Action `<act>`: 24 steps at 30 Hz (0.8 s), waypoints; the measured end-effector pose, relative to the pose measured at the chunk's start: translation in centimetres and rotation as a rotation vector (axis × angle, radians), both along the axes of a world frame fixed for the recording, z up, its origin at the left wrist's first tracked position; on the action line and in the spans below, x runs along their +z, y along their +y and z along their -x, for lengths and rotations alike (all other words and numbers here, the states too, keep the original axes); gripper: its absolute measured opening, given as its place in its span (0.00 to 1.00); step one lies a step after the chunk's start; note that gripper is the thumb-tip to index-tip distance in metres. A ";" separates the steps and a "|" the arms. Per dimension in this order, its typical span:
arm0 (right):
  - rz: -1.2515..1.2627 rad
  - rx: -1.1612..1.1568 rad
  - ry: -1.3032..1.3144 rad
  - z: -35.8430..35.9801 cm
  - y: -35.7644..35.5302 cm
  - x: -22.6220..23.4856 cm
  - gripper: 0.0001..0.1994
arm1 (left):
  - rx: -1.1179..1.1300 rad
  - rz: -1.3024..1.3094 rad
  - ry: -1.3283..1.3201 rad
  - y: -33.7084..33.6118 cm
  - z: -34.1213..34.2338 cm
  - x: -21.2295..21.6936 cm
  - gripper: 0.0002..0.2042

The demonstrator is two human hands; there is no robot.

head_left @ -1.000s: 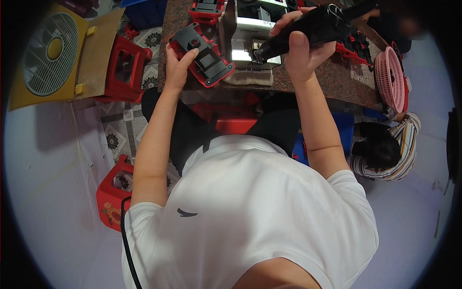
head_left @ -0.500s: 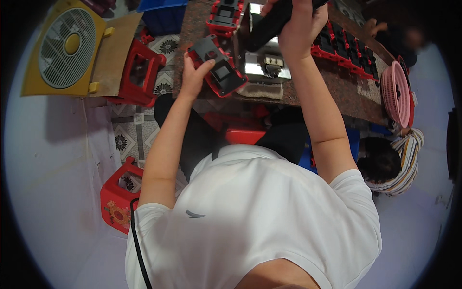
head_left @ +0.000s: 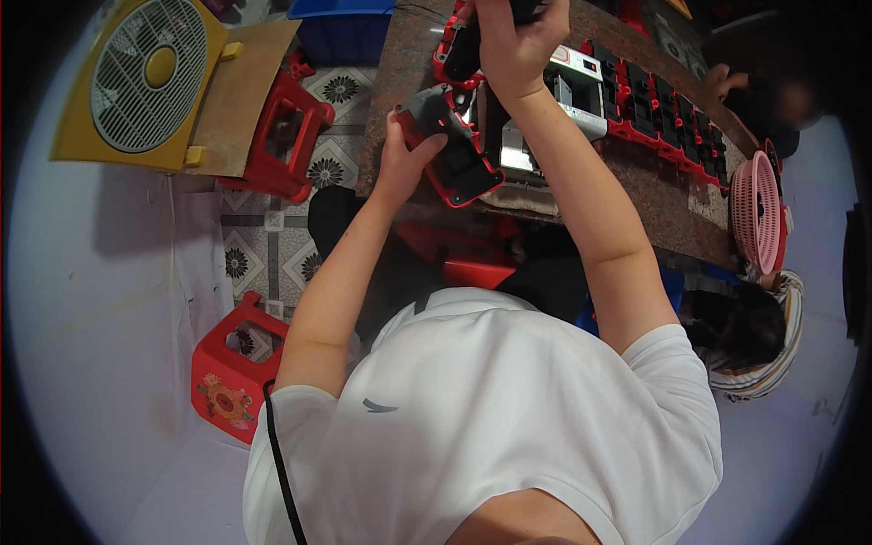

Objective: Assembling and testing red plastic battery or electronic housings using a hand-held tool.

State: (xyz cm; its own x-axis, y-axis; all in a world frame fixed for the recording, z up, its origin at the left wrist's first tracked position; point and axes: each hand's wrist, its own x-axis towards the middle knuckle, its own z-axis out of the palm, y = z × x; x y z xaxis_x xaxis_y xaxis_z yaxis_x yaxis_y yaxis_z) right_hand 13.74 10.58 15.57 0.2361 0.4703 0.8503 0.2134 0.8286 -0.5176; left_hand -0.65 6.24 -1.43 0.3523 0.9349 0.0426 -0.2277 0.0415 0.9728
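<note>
My left hand (head_left: pixel 404 168) grips the left edge of a red and black plastic housing (head_left: pixel 461 174), with the thumb lying over its top face. Above it, at the upper edge of the view, my right hand (head_left: pixel 525 44) is wrapped round a long black hand-held tool (head_left: pixel 464 53). The tool's lower end points down toward the far end of the housing; whether they touch, I cannot tell. Partly behind the tool lies another red and black housing (head_left: pixel 443 65). A shiny metal fixture (head_left: pixel 520 153) sits just right of the held housing, partly covered by my right forearm.
A white-framed device (head_left: pixel 581 91) and rows of red and black housings (head_left: pixel 668 113) fill the speckled stone table (head_left: pixel 677 204). A pink basket (head_left: pixel 756 213) stands at its right end. Red stools (head_left: pixel 283 136), a yellow fan (head_left: pixel 159 64) and a blue crate (head_left: pixel 341 36) are leftward. Two other people are at right.
My right hand has moved left with the black tool, toward the held housing, uncovering the white-framed device. The whole view has shifted somewhat. My left hand keeps hold of the housing.
</note>
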 end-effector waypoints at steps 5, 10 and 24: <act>-0.010 0.023 -0.064 0.8 0.4 0.0 0.13 | 0.017 0.013 0.011 -0.1 0.1 0.4 0.28; 0.066 0.032 -0.064 1.2 -0.2 0.4 0.14 | 0.032 -0.014 0.018 -0.1 -0.1 0.2 0.28; 0.195 0.130 0.026 -7.9 -12.6 -0.9 0.18 | 0.003 0.010 -0.060 -0.5 -0.2 0.3 0.28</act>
